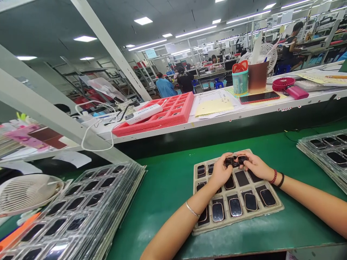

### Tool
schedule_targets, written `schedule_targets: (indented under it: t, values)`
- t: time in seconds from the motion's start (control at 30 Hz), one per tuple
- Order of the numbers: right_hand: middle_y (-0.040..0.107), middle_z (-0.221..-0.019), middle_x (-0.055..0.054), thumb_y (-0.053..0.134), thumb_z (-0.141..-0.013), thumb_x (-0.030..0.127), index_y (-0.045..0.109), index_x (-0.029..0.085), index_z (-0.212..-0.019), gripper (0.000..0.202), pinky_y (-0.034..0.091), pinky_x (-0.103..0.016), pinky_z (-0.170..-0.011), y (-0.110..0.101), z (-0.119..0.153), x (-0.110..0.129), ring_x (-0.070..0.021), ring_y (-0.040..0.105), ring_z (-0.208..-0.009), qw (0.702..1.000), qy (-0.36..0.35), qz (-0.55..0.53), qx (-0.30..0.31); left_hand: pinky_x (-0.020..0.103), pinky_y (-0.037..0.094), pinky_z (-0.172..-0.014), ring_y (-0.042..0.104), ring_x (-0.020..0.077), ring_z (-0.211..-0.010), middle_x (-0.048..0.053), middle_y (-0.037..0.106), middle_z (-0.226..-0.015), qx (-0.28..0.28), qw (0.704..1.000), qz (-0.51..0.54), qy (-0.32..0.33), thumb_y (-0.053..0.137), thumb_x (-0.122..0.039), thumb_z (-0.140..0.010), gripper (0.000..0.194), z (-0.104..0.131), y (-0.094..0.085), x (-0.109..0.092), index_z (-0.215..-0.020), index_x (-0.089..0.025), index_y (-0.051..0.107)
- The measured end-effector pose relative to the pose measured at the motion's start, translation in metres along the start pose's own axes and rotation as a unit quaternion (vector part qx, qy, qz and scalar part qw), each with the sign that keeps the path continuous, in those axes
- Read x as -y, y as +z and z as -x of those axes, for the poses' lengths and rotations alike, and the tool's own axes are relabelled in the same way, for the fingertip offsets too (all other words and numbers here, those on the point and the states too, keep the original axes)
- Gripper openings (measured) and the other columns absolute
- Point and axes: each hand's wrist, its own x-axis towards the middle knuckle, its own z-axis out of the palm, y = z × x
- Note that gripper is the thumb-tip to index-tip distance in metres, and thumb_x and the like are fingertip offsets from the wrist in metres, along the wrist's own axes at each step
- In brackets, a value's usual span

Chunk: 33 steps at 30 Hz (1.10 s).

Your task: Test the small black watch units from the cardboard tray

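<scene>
Over the back part of a beige tray, my left hand and my right hand are close together. Between the left fingers is a dark smartwatch case with a gold rim. A similar smartwatch case is pinched by the right thumb and fingers. Below them, the tray's pockets hold several more dark-faced cases, among them a gold-rimmed case in the front row. One pocket under my right hand shows only a dark liner. My left forearm covers some pockets on the tray's left side.
Stacked clear trays with dark screens stand at the left; another stack is at the right edge. On the shelf ahead are a red foam tray, papers, a phone and a brown cup. People sit farther back.
</scene>
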Motion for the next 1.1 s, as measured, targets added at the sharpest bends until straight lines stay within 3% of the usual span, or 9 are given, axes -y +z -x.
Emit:
schedule_targets:
  t: [0.07, 0.23, 0.43, 0.63, 0.83, 1.1]
  values:
    - [0.059, -0.113, -0.009, 0.044, -0.08, 0.015, 0.046, 0.021, -0.124, 0.044, 0.055, -0.032, -0.066, -0.0001, 0.0, -0.0005, -0.0173, 0.063, -0.079, 1.0, 0.0, 0.001, -0.001, 0.026, 0.048, -0.076, 0.06, 0.0147, -0.083, 0.005, 0.064, -0.1, -0.001, 1.0, -0.006, -0.001, 0.051, -0.004, -0.07, 0.048, -0.0001, -0.0002, 0.0003, -0.116, -0.018, 0.055]
    - [0.055, -0.12, -0.008, 0.046, -0.077, 0.012, 0.048, 0.021, -0.122, 0.047, 0.053, -0.037, -0.086, 0.0015, -0.0004, -0.0006, -0.018, 0.062, -0.092, 0.999, -0.033, -0.002, -0.007, 0.023, 0.045, -0.065, 0.058, 0.0131, -0.076, 0.005, 0.063, -0.099, 0.006, 1.0, -0.011, -0.011, 0.05, -0.005, -0.07, 0.048, -0.0002, -0.0003, -0.0003, -0.116, -0.018, 0.054]
    - [0.056, -0.115, -0.01, 0.042, -0.083, 0.016, 0.048, 0.019, -0.123, 0.041, 0.054, -0.03, -0.063, 0.0003, 0.0008, 0.0015, -0.0167, 0.064, -0.079, 1.0, -0.003, 0.013, -0.005, 0.024, 0.046, -0.067, 0.056, 0.0112, -0.067, 0.004, 0.064, -0.097, 0.005, 1.0, -0.017, -0.022, 0.05, -0.006, -0.072, 0.047, 0.0007, -0.0003, -0.0013, -0.117, -0.018, 0.054]
    - [0.054, -0.12, -0.007, 0.046, -0.077, 0.009, 0.049, 0.021, -0.124, 0.049, 0.051, -0.035, -0.09, 0.0019, -0.0002, -0.0029, -0.019, 0.059, -0.102, 0.999, -0.043, -0.006, -0.001, 0.028, 0.047, -0.081, 0.06, 0.0156, -0.087, 0.005, 0.063, -0.102, 0.002, 1.0, -0.011, -0.007, 0.048, -0.003, -0.069, 0.049, -0.0004, -0.0001, -0.0021, -0.116, -0.018, 0.055]
    - [0.057, -0.115, -0.009, 0.043, -0.083, 0.016, 0.049, 0.019, -0.123, 0.041, 0.054, -0.027, -0.06, -0.0007, 0.0003, -0.0018, -0.0158, 0.064, -0.079, 1.0, -0.001, -0.008, -0.004, 0.033, 0.045, -0.091, 0.059, 0.0174, -0.095, 0.006, 0.063, -0.104, -0.007, 1.0, -0.012, 0.006, 0.051, -0.006, -0.071, 0.045, 0.0007, -0.0006, -0.0041, -0.114, -0.017, 0.056]
    - [0.058, -0.114, -0.008, 0.044, -0.077, 0.011, 0.048, 0.021, -0.122, 0.047, 0.05, -0.026, -0.058, -0.001, -0.0003, -0.0047, -0.0162, 0.063, -0.08, 1.0, -0.014, -0.023, 0.001, 0.033, 0.046, -0.091, 0.059, 0.0175, -0.095, 0.005, 0.064, -0.101, -0.002, 1.0, -0.014, 0.015, 0.05, -0.003, -0.069, 0.048, 0.0006, -0.0007, -0.0036, -0.115, -0.018, 0.056]
